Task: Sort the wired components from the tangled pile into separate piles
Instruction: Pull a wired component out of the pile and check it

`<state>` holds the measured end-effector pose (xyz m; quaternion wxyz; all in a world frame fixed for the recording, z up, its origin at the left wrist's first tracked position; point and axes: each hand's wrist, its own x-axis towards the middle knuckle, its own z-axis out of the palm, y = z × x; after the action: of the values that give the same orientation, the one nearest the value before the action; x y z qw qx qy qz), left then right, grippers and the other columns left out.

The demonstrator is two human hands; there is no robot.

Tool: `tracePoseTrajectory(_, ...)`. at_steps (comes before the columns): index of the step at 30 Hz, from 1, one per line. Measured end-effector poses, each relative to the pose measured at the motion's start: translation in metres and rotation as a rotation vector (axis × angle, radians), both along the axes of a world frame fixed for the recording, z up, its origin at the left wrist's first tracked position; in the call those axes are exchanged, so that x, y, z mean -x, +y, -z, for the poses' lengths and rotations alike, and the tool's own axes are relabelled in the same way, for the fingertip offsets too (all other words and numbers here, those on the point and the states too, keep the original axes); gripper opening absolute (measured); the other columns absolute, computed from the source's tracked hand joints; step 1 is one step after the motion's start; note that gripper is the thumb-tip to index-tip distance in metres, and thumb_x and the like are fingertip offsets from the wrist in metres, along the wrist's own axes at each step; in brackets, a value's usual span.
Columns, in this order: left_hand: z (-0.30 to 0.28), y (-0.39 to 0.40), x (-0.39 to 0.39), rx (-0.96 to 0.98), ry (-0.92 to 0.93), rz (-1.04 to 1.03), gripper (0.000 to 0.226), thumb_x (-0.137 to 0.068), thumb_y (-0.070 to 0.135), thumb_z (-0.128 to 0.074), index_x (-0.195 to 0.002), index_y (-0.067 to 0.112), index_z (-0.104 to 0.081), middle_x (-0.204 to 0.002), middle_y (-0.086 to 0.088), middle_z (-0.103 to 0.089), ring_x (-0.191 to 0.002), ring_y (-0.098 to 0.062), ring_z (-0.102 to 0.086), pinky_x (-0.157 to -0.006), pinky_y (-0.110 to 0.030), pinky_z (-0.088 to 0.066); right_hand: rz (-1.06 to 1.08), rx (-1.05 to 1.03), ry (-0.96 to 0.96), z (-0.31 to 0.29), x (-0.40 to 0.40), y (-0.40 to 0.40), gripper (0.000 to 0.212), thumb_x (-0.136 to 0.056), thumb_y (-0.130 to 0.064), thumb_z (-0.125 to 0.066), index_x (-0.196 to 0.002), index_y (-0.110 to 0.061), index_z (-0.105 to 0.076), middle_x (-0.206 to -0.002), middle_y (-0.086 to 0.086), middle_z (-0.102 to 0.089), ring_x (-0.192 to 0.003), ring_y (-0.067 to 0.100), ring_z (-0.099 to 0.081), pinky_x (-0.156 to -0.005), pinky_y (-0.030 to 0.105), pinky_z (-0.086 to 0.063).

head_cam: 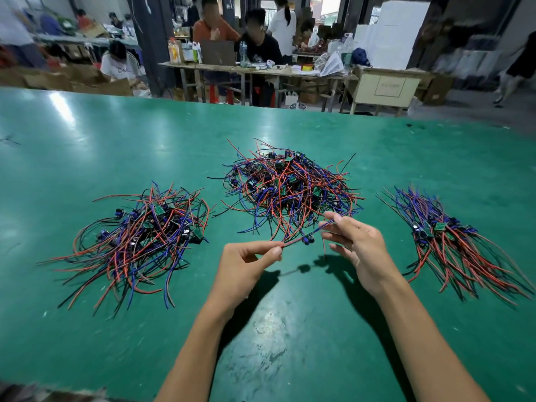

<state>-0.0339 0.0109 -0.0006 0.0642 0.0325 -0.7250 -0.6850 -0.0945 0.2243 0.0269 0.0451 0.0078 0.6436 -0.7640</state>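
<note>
The green table (87,146) is carrying three heaps of wired components. The tangled pile (290,190) is lying at 12 o'clock from the hands. The left pile (139,242), loosely laid, is lying at 9 o'clock. The right pile (452,242), with its leads combed roughly parallel, is lying at 3 o'clock, well apart from the other two.

The step in hand appears to be the freeing and straightening of one unit. The left hand (246,268) is pinching the red lead ends between thumb and forefinger. The right hand (356,248) is pinching the opposite leads, fingers curled round them. The single component (308,238) is hanging between the two grips, above the table and just short of the tangled pile's near edge, at 10 o'clock from the right hand.

The next move is probably calling for a check that no lead is snagging the pile, then a carry to the matching heap; which heap cannot be told.
</note>
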Motion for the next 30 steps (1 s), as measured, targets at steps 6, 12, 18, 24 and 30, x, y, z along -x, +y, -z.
tracePoseTrajectory(6,0.010,0.001,0.003,0.505,0.522,-0.237,0.028,-0.077,0.006,-0.085,-0.097,0.026,-0.082,-0.085,0.017,-0.075,-0.076,-0.011,-0.057,-0.068,-0.029,-0.049,-0.094,0.338,-0.087,0.001,0.002,-0.005,0.013,-0.106,-0.017,-0.047,-0.104,-0.018,-0.060,-0.100,-0.003,-0.078,-0.092,0.013,-0.076,-0.071,0.021,-0.060)
tracePoseTrajectory(12,0.012,-0.001,0.003,0.589,0.607,-0.367,0.024,-0.075,0.009,-0.086,-0.094,0.024,-0.082,-0.085,0.014,-0.075,-0.073,-0.015,-0.057,-0.071,-0.031,-0.048,-0.085,0.420,-0.103,0.006,0.004,-0.009,0.007,-0.098,-0.021,-0.053,-0.101,-0.018,-0.059,-0.096,-0.003,-0.077,-0.090,0.014,-0.076,-0.071,0.020,-0.060)
tracePoseTrajectory(18,0.013,-0.001,0.004,0.403,0.255,-0.286,0.011,-0.083,0.046,-0.078,-0.079,0.036,-0.079,-0.066,0.016,-0.072,-0.059,-0.007,-0.062,-0.062,-0.024,-0.045,0.129,0.260,0.013,0.005,0.003,-0.010,0.014,-0.102,-0.022,-0.056,-0.106,-0.019,-0.070,-0.090,-0.004,-0.079,-0.074,0.007,-0.075,-0.062,0.016,-0.058)
tracePoseTrajectory(24,0.016,0.001,0.007,0.328,0.130,-0.234,0.014,-0.082,0.051,-0.077,-0.080,0.037,-0.078,-0.063,0.015,-0.072,-0.045,0.000,-0.056,-0.052,-0.015,-0.041,0.398,0.070,0.134,0.003,0.007,-0.006,0.018,-0.108,-0.024,-0.048,-0.099,-0.024,-0.064,-0.079,-0.005,-0.077,-0.071,0.014,-0.075,-0.064,0.028,-0.055)
tracePoseTrajectory(30,0.021,0.000,0.011,0.362,0.088,-0.230,0.009,-0.089,0.046,-0.072,-0.084,0.040,-0.076,-0.066,0.017,-0.072,-0.051,-0.004,-0.063,-0.060,-0.025,-0.047,0.703,-0.288,0.308,-0.021,0.037,0.034,0.020,-0.107,-0.031,-0.043,-0.101,-0.022,-0.060,-0.073,0.001,-0.067,-0.039,0.015,-0.059,-0.037,0.025,-0.046)
